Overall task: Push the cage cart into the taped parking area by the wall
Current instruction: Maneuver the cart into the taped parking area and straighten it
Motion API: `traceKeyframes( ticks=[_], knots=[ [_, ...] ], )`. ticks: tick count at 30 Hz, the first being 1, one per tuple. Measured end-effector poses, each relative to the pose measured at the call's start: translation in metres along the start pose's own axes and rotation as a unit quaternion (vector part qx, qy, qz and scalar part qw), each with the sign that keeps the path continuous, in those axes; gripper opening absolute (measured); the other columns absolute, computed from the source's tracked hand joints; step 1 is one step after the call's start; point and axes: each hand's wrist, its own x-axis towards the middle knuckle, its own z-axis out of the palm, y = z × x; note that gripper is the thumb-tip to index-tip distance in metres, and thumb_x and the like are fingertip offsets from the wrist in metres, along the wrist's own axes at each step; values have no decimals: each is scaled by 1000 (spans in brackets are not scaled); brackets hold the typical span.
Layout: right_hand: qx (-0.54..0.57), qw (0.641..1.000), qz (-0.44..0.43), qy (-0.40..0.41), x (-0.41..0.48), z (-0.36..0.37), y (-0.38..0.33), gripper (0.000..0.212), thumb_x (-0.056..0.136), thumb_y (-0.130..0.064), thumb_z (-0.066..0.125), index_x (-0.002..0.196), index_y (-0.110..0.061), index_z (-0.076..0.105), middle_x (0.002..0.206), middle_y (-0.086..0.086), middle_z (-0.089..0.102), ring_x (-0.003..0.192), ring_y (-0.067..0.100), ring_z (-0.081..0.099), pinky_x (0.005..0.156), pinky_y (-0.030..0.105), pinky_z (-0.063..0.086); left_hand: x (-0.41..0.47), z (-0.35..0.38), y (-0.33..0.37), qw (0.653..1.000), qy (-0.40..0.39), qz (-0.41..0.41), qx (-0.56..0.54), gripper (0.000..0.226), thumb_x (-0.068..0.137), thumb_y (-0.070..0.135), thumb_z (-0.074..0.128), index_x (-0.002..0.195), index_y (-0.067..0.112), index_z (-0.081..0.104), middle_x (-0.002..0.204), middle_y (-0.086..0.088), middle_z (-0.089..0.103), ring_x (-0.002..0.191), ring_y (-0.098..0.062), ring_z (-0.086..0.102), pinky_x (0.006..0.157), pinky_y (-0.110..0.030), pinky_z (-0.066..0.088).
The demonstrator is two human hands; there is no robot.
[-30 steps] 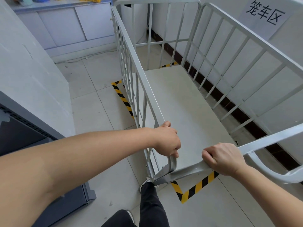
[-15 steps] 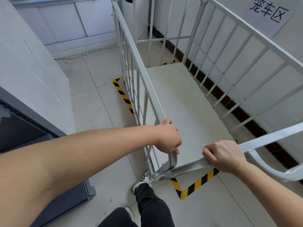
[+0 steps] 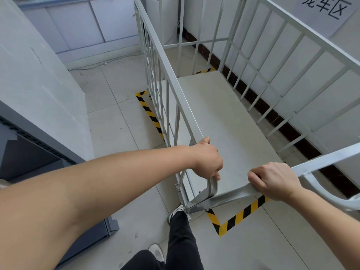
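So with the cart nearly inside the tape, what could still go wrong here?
The right side of the cage cart runs close along the wall, so it may scrape. The shoe sits right at the cart's near corner and could get caught. The near tape shows just behind the cart, so it might stop short of the box.

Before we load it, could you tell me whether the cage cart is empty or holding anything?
Empty: the cage cart's pale deck shows bare between its railed sides, with nothing resting on it.
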Motion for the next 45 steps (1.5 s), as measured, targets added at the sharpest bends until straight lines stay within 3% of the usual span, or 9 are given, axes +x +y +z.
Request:
traceKeyframes(
  ticks=[13,32,45],
  knots=[
    [5,1000,11,1,-1,1,1,41,76,-43,15,48,-16,26,42,3,24,40,15,17,42,30,16,0,-1,2,1000,-7,-1,7,38,98,46,38,90,19,64,84,5,58,94,-20,45,89,-43,24],
    [-18,1000,9,3,-1,-1,1,42,74,-44,13,51,-14,31,43,3,24,41,15,17,42,30,14,-1,-4,3,1000,-18,0,17,38,98,46,38,94,19,65,83,6,54,101,-22,49,95,-44,26],
    [-14,1000,12,-3,-1,-2,2,41,74,-43,13,50,-14,28,42,3,26,41,15,18,42,29,15,1,-3,2,1000,-14,-6,-1,38,98,46,39,94,20,65,97,4,67,96,-19,44,92,-43,25]
  ],
)
